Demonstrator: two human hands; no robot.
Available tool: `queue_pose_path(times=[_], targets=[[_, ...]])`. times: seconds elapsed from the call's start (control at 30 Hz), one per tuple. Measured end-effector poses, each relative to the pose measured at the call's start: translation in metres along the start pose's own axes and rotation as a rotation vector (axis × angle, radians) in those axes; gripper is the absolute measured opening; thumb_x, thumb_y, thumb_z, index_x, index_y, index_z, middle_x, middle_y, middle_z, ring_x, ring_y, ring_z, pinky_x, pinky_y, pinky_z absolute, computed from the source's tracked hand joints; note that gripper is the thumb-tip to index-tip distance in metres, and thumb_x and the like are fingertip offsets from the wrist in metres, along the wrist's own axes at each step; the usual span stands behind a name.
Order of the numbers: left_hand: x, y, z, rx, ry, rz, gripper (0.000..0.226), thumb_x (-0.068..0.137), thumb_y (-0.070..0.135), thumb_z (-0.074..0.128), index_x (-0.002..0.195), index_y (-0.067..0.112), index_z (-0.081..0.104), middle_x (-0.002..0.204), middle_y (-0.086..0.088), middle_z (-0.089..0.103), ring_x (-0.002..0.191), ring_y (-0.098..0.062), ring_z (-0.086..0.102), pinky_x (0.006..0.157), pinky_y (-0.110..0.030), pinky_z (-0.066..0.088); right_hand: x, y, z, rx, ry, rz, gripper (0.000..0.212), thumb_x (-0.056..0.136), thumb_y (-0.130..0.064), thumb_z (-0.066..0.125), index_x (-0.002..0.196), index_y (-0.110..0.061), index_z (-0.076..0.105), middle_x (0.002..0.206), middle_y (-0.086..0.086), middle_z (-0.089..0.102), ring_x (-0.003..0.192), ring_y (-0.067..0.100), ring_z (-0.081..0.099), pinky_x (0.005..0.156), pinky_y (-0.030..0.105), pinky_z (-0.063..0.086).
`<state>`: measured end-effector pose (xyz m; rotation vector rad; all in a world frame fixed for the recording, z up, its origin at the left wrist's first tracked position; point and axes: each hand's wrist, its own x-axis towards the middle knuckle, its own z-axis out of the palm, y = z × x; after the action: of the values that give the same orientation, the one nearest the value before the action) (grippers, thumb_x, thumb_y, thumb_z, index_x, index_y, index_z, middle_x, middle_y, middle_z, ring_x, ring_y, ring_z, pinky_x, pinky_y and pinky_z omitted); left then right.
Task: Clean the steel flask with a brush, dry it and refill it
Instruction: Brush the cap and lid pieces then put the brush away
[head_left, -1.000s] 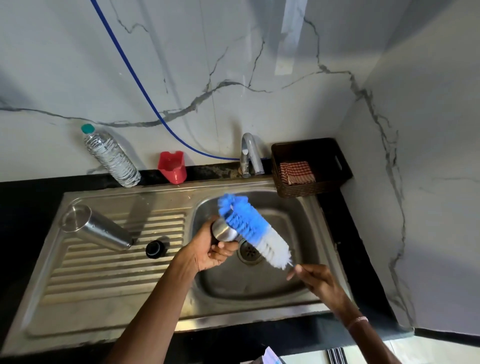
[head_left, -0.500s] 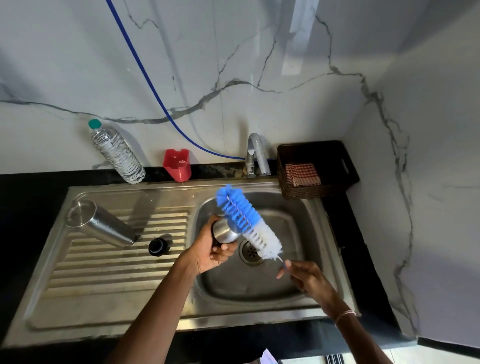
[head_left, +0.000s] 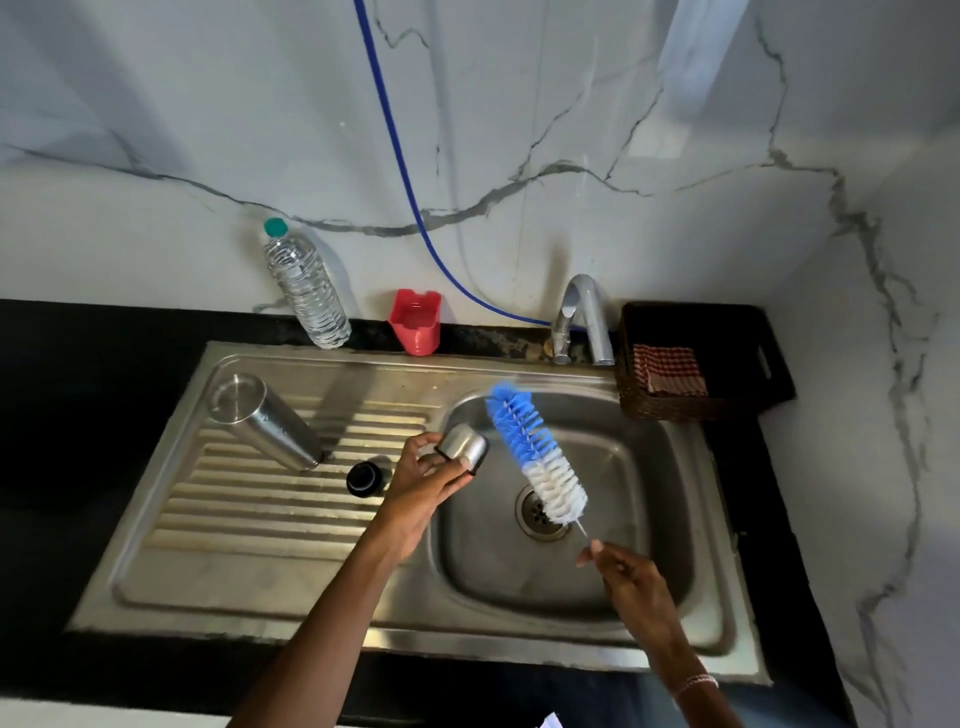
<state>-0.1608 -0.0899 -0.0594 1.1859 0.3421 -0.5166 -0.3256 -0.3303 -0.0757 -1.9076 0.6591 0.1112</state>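
Flask (head_left: 265, 421), cap (head_left: 365, 479) on sink drainboard (head_left: 234, 525)

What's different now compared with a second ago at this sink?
The brush, which lay against the mouth of the small steel cap, has drawn off to the right and now stands clear of it. The left hand still grips the cap, and the right hand still pinches the brush's wire handle. The flask and black lid lie unmoved on the drainboard.

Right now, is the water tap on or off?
Off, it seems: no stream of water comes out of the tap, and none is falling into the sink below it.
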Motion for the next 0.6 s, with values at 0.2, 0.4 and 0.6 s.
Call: queue_pose_path(times=[0.2, 0.4, 0.6], targets=[[0.006, 0.000, -0.012, 0.169, 0.029, 0.121, 0.068, 0.062, -0.005, 0.093, 0.124, 0.009, 0.067, 0.112, -0.017, 0.073, 0.099, -0.022, 0.070, 0.083, -0.024, 0.057, -0.002, 0.003, 0.005, -0.056, 0.039, 0.002, 0.026, 0.099, -0.038, 0.057, 0.083, -0.034, 0.078, 0.046, -0.013, 0.029, 0.047, 0.005, 0.029, 0.055, 0.025, 0.024], [0.021, -0.006, -0.021, 1.060, 0.258, 0.460, 0.073, 0.050, 0.027, 0.101, 0.116, 0.023, 0.071, 0.104, 0.005, 0.074, 0.094, -0.015, 0.064, 0.089, -0.031, 0.051, -0.001, -0.006, 0.006, -0.104, 0.063, 0.042, 0.029, 0.099, -0.039, 0.058, 0.081, -0.030, 0.078, 0.043, -0.014, 0.036, 0.048, 0.004, 0.038, 0.057, 0.027, 0.032], [0.045, 0.014, -0.046, 1.301, 0.382, 0.498, 0.071, 0.065, 0.023, 0.093, 0.130, 0.022, 0.065, 0.118, -0.002, 0.073, 0.109, -0.029, 0.064, 0.096, -0.043, 0.053, 0.004, -0.001, 0.016, -0.055, 0.033, 0.059, 0.026, 0.099, -0.041, 0.057, 0.084, -0.038, 0.078, 0.046, -0.010, 0.035, 0.048, 0.006, 0.036, 0.057, 0.026, 0.033]])
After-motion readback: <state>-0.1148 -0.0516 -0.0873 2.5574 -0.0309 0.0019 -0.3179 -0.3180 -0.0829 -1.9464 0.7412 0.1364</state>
